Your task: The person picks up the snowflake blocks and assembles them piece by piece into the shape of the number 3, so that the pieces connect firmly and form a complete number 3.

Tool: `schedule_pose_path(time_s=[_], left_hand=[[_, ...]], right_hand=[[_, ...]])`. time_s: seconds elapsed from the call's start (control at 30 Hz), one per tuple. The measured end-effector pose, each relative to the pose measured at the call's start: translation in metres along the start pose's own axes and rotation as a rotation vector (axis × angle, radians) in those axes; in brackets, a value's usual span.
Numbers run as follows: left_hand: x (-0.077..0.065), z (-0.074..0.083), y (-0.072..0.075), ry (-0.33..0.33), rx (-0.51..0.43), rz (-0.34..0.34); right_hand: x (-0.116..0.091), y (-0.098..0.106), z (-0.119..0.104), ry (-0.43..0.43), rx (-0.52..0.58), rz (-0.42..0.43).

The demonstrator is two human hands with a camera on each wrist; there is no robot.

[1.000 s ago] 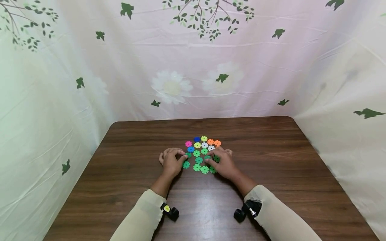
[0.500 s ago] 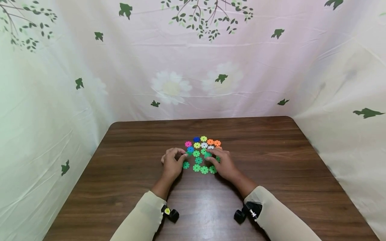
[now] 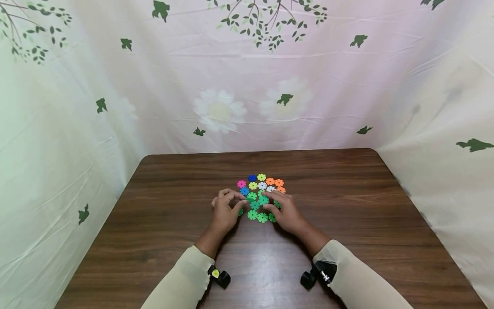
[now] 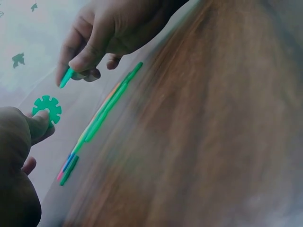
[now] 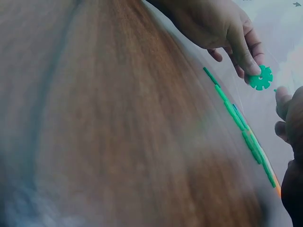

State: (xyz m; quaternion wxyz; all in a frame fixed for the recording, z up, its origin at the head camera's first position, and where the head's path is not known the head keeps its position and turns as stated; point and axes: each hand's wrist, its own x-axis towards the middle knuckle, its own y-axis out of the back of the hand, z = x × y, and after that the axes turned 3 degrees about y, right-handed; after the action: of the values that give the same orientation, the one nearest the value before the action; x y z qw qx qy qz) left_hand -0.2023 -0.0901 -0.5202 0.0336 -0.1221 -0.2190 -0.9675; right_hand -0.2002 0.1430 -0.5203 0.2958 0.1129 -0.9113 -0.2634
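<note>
Nearest me come two pale sleeves (image 3: 181, 279), each carrying one black wrist camera (image 3: 223, 279); past them are two hands, both grasping: the left hand (image 3: 225, 213) pinches an upright green disc (image 4: 54, 102), the right hand (image 3: 286, 211) a flatter green disc (image 3: 264, 200); both pieces are up off the table (image 3: 328, 180), near each other but apart. I'd judge the work barely begun; this pair is not joined, and I can make out no linked pieces elsewhere; what is left seems to be everything in the loose cluster, lying flat beneath and beyond the fingers. Counting outward, I get eight loose green discs (image 3: 262, 217), though some are partly covered, so that figure is less sure; then one lighter blue disc (image 3: 244, 191), three orange discs (image 3: 278, 183), two white discs (image 3: 262, 185), one pink disc (image 3: 241, 183), one dark blue disc (image 3: 252, 178) and two yellow discs (image 3: 261, 177); ten that aren't green, plus the two held; farthest off hangs the printed cloth (image 3: 166, 86).
</note>
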Motion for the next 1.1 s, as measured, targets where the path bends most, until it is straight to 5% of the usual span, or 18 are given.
schedule_pose_path(time_s=[1.1], left_hand=[[-0.0044, 0.0048, -0.0028, -0.091, -0.011, -0.051]], right_hand=[[-0.0016, -0.0036, -0.0056, 0.016, 0.051, -0.057]])
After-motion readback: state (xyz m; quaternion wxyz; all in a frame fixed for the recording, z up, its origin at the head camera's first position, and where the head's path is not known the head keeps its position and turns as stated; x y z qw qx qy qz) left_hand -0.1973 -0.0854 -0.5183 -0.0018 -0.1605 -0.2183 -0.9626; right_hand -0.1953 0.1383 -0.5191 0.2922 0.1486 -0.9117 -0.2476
